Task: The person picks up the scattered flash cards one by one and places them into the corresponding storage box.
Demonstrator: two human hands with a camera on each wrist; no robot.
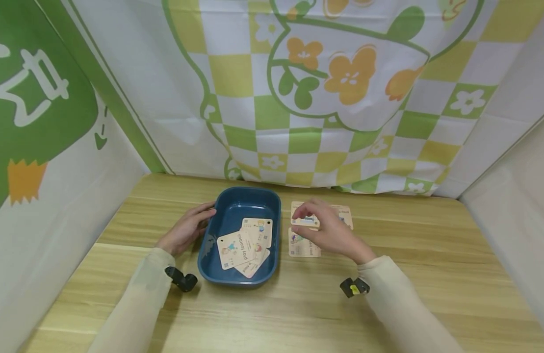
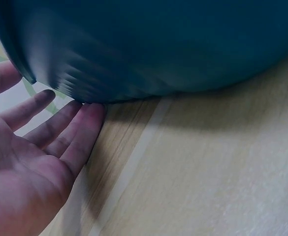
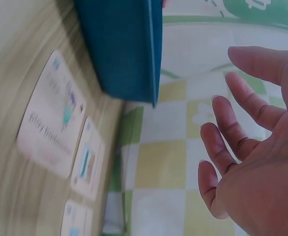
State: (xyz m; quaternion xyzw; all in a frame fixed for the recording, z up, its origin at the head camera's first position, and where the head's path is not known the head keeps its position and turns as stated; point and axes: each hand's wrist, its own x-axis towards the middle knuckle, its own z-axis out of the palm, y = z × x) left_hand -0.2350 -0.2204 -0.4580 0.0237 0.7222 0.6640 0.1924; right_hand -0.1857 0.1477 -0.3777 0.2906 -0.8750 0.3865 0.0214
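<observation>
A dark blue tray [image 1: 238,277] stands on the table with several picture cards in it. One of these, a "play football" card [image 1: 233,249], overlaps others. At the tray's left side is my left hand [image 1: 190,228], its thumb by the rim and its fairly straight fingertips against the lower wall [image 2: 134,73] in the left wrist view. My right hand [image 1: 329,230] hovers right of the tray with loosely bent fingers and nothing between them. Below it lie a near card [image 1: 304,250], a far left card [image 1: 298,208] and a far right card [image 1: 346,215], partly covered by the hand.
The wooden table [image 1: 386,304] runs back to a checkered cloth [image 1: 272,139] with flowers. White panels close off both sides, the left one bearing a green print [image 1: 33,98]. A small black device [image 1: 181,279] sits at the left wrist, another [image 1: 354,288] at the right.
</observation>
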